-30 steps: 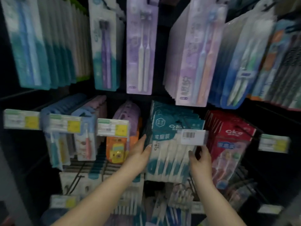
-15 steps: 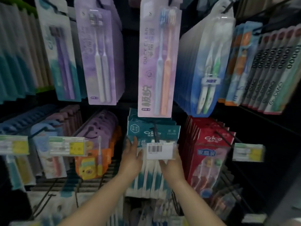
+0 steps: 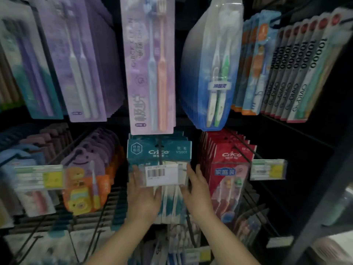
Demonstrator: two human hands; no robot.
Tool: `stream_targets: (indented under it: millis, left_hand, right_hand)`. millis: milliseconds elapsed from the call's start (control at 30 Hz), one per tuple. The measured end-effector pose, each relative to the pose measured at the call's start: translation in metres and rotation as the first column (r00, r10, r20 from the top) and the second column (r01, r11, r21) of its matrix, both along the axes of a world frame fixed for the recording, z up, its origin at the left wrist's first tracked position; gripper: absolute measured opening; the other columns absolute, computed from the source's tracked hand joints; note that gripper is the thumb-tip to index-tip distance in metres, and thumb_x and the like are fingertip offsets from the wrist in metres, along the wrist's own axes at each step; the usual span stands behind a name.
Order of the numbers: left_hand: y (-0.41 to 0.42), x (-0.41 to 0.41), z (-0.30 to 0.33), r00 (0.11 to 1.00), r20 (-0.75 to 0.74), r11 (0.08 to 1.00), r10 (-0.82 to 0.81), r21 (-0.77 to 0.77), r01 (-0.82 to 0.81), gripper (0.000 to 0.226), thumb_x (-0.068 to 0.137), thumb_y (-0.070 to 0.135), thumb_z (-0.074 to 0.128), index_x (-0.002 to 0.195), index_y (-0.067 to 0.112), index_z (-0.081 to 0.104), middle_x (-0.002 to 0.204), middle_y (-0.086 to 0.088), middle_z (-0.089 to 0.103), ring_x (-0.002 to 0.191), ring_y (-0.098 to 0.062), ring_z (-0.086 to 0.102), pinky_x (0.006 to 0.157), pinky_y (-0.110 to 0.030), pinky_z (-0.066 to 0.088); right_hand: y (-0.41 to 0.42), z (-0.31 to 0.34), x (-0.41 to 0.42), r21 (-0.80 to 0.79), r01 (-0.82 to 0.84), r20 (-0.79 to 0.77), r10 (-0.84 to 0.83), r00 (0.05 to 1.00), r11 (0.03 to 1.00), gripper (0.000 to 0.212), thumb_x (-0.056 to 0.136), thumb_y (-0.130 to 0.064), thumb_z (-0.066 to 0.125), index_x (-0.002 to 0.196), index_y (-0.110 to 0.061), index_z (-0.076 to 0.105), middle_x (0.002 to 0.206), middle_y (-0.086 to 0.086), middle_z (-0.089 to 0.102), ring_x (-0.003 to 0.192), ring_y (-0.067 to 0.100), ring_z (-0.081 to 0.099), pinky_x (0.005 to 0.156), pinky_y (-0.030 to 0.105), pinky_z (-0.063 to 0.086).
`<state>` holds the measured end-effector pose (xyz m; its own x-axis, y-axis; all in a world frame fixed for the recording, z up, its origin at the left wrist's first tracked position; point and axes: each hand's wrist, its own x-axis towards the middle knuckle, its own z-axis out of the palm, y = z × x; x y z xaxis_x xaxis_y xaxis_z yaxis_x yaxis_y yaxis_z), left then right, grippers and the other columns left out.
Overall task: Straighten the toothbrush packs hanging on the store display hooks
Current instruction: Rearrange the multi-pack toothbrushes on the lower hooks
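Both hands on the stack of teal card-topped toothbrush packs, hanging on a black wire hook at the middle of the lower row. Left hand flat against the stack's left half, fingers spread and loose, clamped on nothing. Right hand pressed along the stack's right edge, fingers likewise apart, no pinch visible. Clear plastic price tag with a barcode dangling from the hook tip, in front of the teal stack and between the two hands. Just right of the teal stack, a row of red card-topped toothbrush packs; directly above it, a tall lilac pack with a blue and an orange brush.

Likely step: squaring the teal stack by squeezing from both sides. Risks, as judgement: an uneven push could skew the front pack or fan the ones behind; knuckles of the right hand could nudge the red packs out of line; a lift too far forward could slip a pack off the hook past the price tag.
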<state>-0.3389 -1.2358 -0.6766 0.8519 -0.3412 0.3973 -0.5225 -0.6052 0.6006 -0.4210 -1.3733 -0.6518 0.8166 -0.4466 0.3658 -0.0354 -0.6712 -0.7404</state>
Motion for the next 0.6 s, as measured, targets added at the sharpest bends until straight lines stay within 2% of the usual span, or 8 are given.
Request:
stream_targets:
  millis: [100,200,233,300,400,500,533,600]
  left_hand:
    - [-0.022,-0.041,0.012,0.996,0.04,0.988,-0.081,0.136,0.075,0.064,0.091,0.043,0.029,0.146,0.01,0.026,0.148,-0.016,0.031,0.135,-0.032,0.027,0.115,-0.034,0.011]
    - [-0.048,-0.068,0.018,0.987,0.048,0.974,-0.154,0.175,0.143,0.062,0.1,0.034,0.027,0.146,0.025,-0.014,0.157,-0.007,-0.008,0.144,-0.024,-0.001,0.114,-0.028,-0.006]
    - [-0.056,-0.073,0.022,0.982,0.043,0.973,-0.182,0.154,0.174,0.064,0.1,0.032,0.028,0.139,0.029,-0.022,0.152,-0.002,-0.024,0.144,-0.02,-0.012,0.112,-0.026,-0.013]
    - [-0.077,-0.079,0.028,0.968,0.079,0.966,-0.24,0.119,0.23,0.066,0.1,0.028,0.03,0.132,0.029,-0.027,0.143,0.003,-0.036,0.139,-0.012,-0.025,0.108,-0.024,-0.018]
    - [-0.105,-0.077,0.038,0.928,0.161,0.932,-0.336,0.198,0.303,0.071,0.098,0.02,0.031,0.137,0.024,-0.028,0.14,0.005,-0.035,0.135,-0.01,-0.025,0.112,-0.03,-0.016]
    - [-0.129,-0.065,0.046,0.862,0.268,0.878,-0.43,0.345,0.331,0.074,0.093,0.016,0.04,0.147,0.018,-0.01,0.145,0.005,-0.025,0.139,-0.016,-0.019,0.109,-0.036,-0.02]
    - [-0.134,-0.061,0.049,0.841,0.299,0.862,-0.451,0.391,0.323,0.074,0.09,0.015,0.046,0.149,0.015,0.001,0.149,0.002,-0.015,0.143,-0.022,-0.008,0.11,-0.04,-0.016]
    - [-0.141,-0.053,0.054,0.799,0.379,0.835,-0.466,0.488,0.256,0.07,0.076,0.022,0.057,0.142,0.009,0.036,0.151,-0.006,0.026,0.138,-0.031,0.03,0.109,-0.052,0.009]
  right_hand:
    - [-0.018,-0.001,-0.02,-0.015,0.072,0.075,-0.07,0.995,0.997,0.065,0.094,-0.016,0.052,0.144,-0.034,0.015,0.152,-0.009,0.011,0.137,0.003,0.011,0.109,0.015,0.008]
    - [-0.042,-0.002,-0.043,-0.04,0.178,0.071,-0.175,0.982,0.983,0.061,0.093,-0.014,0.052,0.146,-0.021,0.023,0.154,0.001,0.021,0.139,0.008,0.018,0.109,0.017,0.01]
    - [-0.051,-0.001,-0.049,-0.025,0.213,0.075,-0.21,0.975,0.977,0.061,0.093,-0.013,0.052,0.146,-0.018,0.024,0.152,0.003,0.025,0.136,0.007,0.021,0.109,0.019,0.012]
    - [-0.068,0.001,-0.058,0.009,0.271,0.117,-0.27,0.956,0.963,0.059,0.091,-0.011,0.055,0.144,-0.016,0.03,0.144,0.006,0.037,0.127,0.006,0.03,0.111,0.024,0.021]
    - [-0.092,0.005,-0.065,0.037,0.306,0.156,-0.308,0.939,0.951,0.046,0.089,-0.02,0.058,0.134,-0.016,0.046,0.128,0.006,0.052,0.119,0.016,0.047,0.107,0.035,0.036]
    - [-0.111,0.011,-0.065,-0.065,0.307,0.127,-0.297,0.946,0.95,0.039,0.089,-0.02,0.059,0.126,-0.007,0.054,0.117,0.003,0.056,0.11,0.009,0.045,0.094,0.015,0.031]
    - [-0.115,0.014,-0.065,-0.086,0.307,0.122,-0.295,0.948,0.948,0.038,0.088,-0.015,0.06,0.126,-0.007,0.054,0.116,0.004,0.056,0.105,0.004,0.042,0.089,0.009,0.026]
    - [-0.123,0.013,-0.061,-0.038,0.285,0.148,-0.276,0.95,0.958,0.04,0.087,-0.007,0.06,0.126,-0.013,0.05,0.114,-0.001,0.055,0.094,-0.014,0.041,0.083,-0.003,0.022]
